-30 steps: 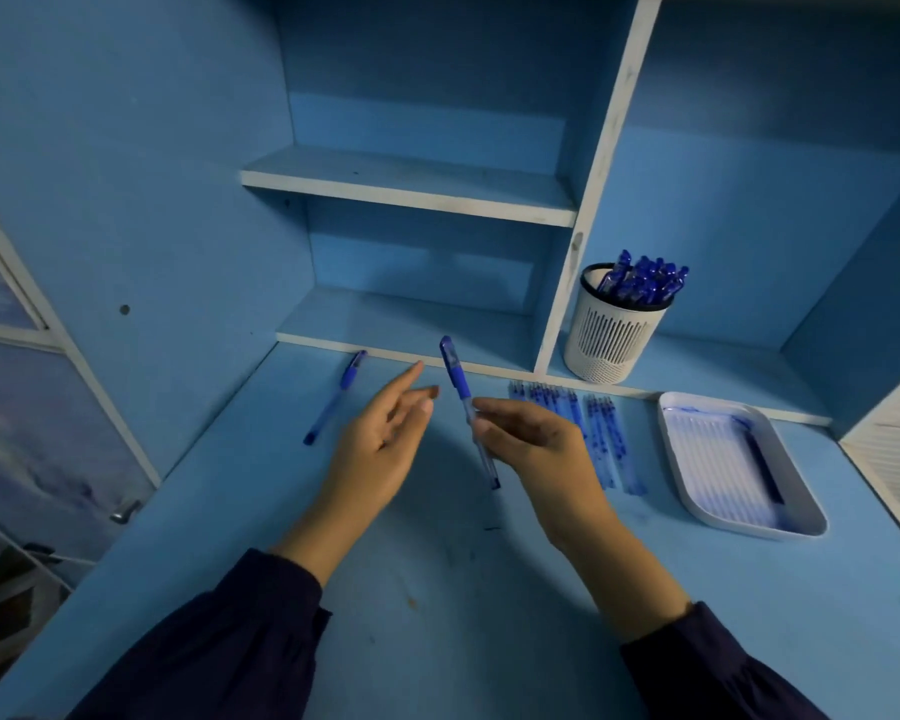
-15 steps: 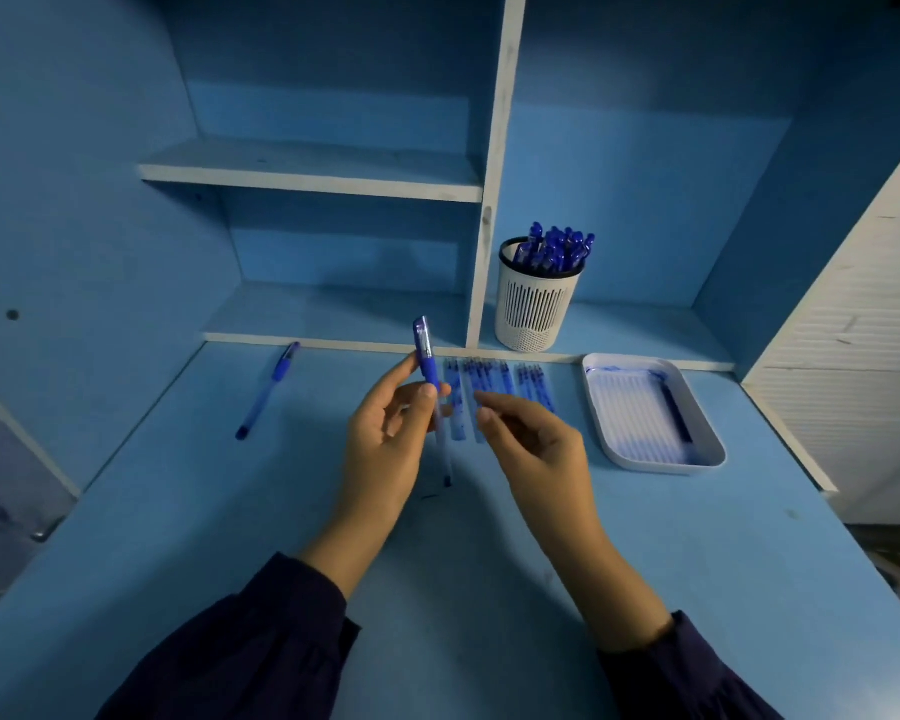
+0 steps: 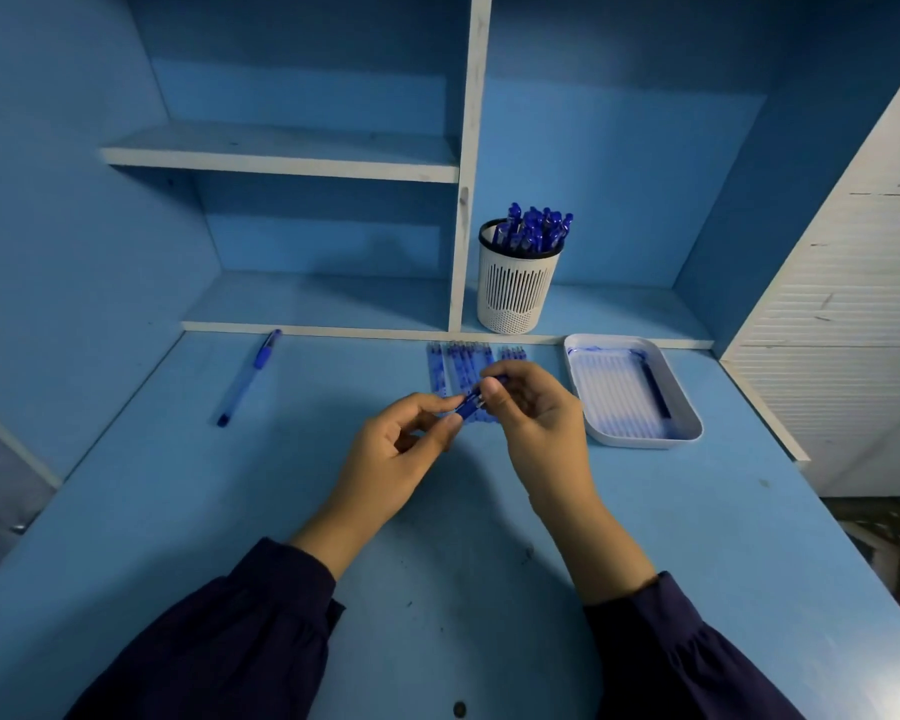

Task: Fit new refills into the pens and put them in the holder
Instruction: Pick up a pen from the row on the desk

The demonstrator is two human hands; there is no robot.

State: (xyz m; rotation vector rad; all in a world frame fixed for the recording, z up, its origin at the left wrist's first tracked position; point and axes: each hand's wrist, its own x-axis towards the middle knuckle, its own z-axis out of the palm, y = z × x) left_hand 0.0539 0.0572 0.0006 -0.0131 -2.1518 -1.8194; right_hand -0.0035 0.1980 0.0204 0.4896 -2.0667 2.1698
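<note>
Blue table (image 3: 489, 589) lay below while both hands, left (image 3: 401, 454) and right (image 3: 536, 423), pinched one pen (image 3: 471, 405); twisting carelessly risked dropping parts among the refills (image 3: 455, 366).

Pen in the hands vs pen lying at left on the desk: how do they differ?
The held pen is off the desk, gripped at both ends by the left hand and right hand; the loose pen lies flat on the desk, untouched. The held pen is mostly hidden by fingers; the loose pen shows its full length. The held pen sits over the row of refills; the loose pen lies apart, far left. Both are blue.
</note>
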